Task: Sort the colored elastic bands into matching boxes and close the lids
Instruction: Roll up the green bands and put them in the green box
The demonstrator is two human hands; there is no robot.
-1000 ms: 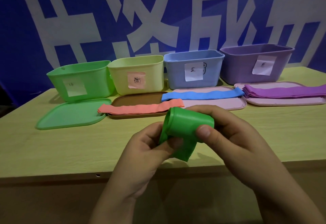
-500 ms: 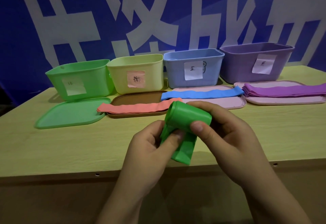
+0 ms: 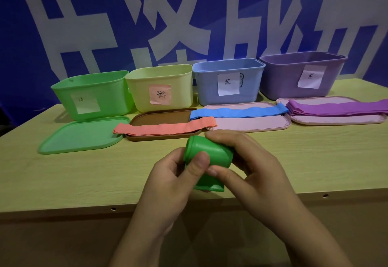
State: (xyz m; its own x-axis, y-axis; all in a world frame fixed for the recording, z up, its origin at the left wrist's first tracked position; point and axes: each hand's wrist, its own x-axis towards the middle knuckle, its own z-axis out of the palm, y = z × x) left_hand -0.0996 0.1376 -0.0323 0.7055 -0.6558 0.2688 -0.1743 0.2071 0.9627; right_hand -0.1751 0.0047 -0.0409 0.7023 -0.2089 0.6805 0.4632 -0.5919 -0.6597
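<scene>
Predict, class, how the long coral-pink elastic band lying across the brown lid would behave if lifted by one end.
The coral-pink elastic band would probably droop limply: it lies flat with rippled edges over the brown lid. It looks thin, so likely light. It seems unlikely to roll, being a flat strip.

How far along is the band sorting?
Done: nothing visibly boxed; all four lids lie off. In hand: both the left hand and right hand hold the rolled green elastic band. Left: salmon band, blue band, purple bands, then lids.
</scene>
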